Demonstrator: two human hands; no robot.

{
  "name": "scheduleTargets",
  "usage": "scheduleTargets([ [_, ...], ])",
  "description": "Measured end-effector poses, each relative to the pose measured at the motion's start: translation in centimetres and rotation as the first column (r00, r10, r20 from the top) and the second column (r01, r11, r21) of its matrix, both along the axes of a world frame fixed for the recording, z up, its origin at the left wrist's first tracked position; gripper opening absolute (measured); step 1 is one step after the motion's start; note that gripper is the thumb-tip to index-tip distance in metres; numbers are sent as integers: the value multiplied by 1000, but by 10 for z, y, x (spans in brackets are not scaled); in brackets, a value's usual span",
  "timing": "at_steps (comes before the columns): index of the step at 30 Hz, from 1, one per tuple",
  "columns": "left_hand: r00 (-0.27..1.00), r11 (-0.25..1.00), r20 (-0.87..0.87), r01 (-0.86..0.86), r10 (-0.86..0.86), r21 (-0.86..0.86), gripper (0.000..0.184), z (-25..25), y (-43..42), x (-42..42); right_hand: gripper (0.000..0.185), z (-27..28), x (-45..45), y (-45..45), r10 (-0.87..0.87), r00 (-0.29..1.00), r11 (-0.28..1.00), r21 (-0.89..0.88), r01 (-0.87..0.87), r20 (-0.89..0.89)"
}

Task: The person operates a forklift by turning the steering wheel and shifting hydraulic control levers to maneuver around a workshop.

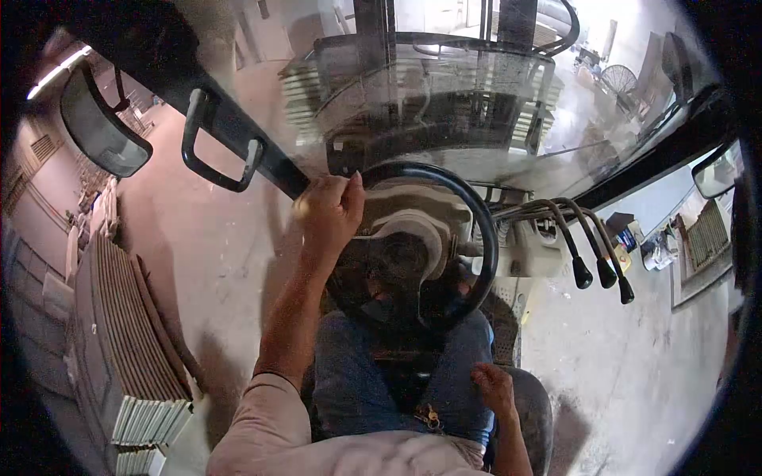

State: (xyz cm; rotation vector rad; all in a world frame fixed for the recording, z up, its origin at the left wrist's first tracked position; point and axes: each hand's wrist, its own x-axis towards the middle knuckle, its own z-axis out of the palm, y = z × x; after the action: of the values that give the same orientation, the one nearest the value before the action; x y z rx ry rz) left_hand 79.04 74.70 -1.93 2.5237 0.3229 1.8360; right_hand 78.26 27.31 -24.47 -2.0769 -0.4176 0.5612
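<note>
A black steering wheel (pixel 486 230) stands in front of my lap. My left hand (pixel 329 210) is closed around its rim at the upper left, thumb side up. My right hand (pixel 494 386) lies by my right thigh, away from the wheel, with its fingers curled in; I see nothing in it. To the right of the wheel rise three bent control levers with black knobs (pixel 606 274), untouched. A small bunch of keys (pixel 431 416) hangs at my waist between the thighs.
A scratched clear windshield (pixel 429 103) and mast rails (pixel 373 47) are ahead, with stacked slatted panels (pixel 298 95) beyond. A grab handle (pixel 190 143) and mirror (pixel 107 131) are at left. More stacked panels (pixel 139 333) stand left; a framed panel (pixel 702 254) is at right.
</note>
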Motion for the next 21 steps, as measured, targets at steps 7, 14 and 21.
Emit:
scheduleTargets([
  [7,998,994,-65,7,-14,-109,24,-2,3,-6,30,-25,0,-4,-11,1000,1000,11,11,1],
  [14,998,994,5,67,-67,-90,34,12,-3,22,32,14,-2,10,36,991,993,-117,-21,125],
  [21,999,998,25,47,-46,-47,32,18,-8,36,38,-8,-2,2,-3,999,998,-57,5,37],
])
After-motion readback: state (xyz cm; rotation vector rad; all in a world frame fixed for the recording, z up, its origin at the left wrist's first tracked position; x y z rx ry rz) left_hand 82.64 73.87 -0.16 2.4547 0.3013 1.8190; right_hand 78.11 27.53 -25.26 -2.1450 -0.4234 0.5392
